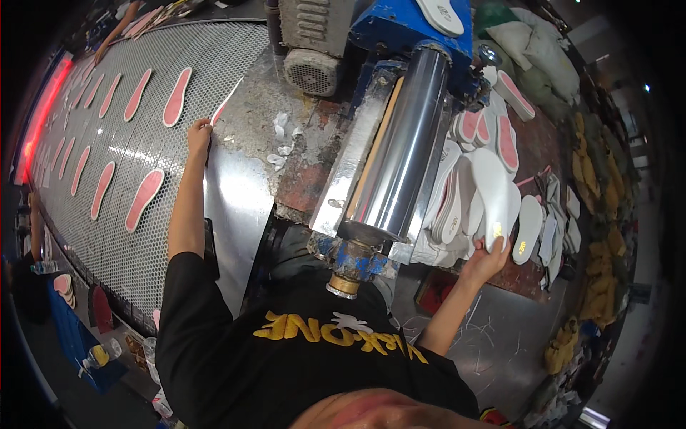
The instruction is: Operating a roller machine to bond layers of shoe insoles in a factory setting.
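Observation:
My left hand (199, 136) pinches the near end of a pink-and-white insole (226, 104), tilted edge-on at the right border of the mesh conveyor belt (186, 157). Out to the right, my right hand (487, 262) grips the near end of a white insole (490, 182) with a yellow mark. That one is held over a pile of white insoles (450, 204) beside the machine's shiny steel roller (407, 150). Several pink insoles with white rims, such as a near one (144, 200), lie in two rows on the belt.
A grey motor (313, 68) and the blue machine housing (386, 25), with an insole (441, 16) on top, stand ahead. White scraps (281, 129) litter the metal table. Sacks (543, 57) are at far right. A red light strip (46, 118) glows at far left.

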Motion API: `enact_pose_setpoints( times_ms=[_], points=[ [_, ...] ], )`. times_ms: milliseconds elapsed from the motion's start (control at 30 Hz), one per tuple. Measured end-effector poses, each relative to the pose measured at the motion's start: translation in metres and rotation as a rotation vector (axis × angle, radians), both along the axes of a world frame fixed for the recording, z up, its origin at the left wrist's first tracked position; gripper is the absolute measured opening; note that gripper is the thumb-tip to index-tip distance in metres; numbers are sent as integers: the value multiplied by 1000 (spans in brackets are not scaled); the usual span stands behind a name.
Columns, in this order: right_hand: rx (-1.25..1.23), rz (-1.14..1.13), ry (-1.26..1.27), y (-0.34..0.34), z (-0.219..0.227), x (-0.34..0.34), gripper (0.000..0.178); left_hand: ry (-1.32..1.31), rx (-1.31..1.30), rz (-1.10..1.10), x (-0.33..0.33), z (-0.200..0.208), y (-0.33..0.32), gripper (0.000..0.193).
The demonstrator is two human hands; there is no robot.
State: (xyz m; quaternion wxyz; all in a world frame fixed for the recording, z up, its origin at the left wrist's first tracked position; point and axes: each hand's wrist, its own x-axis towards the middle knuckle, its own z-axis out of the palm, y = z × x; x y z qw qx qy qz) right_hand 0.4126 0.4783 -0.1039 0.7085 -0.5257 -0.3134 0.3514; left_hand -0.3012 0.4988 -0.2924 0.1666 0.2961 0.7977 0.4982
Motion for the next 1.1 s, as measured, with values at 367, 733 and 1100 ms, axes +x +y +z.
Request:
enact_pose_setpoints(
  times_ms=[367, 733, 1100],
  points=[
    [13, 30, 151, -5, 3, 5, 21, 134, 7, 26, 4, -4, 4, 28],
    [26, 22, 180, -2, -1, 12, 24, -58, 64, -14, 17, 7, 12, 22],
    [8, 26, 111, -8, 1, 9, 23, 259, -284, 22, -13, 14, 72, 50]
  ],
)
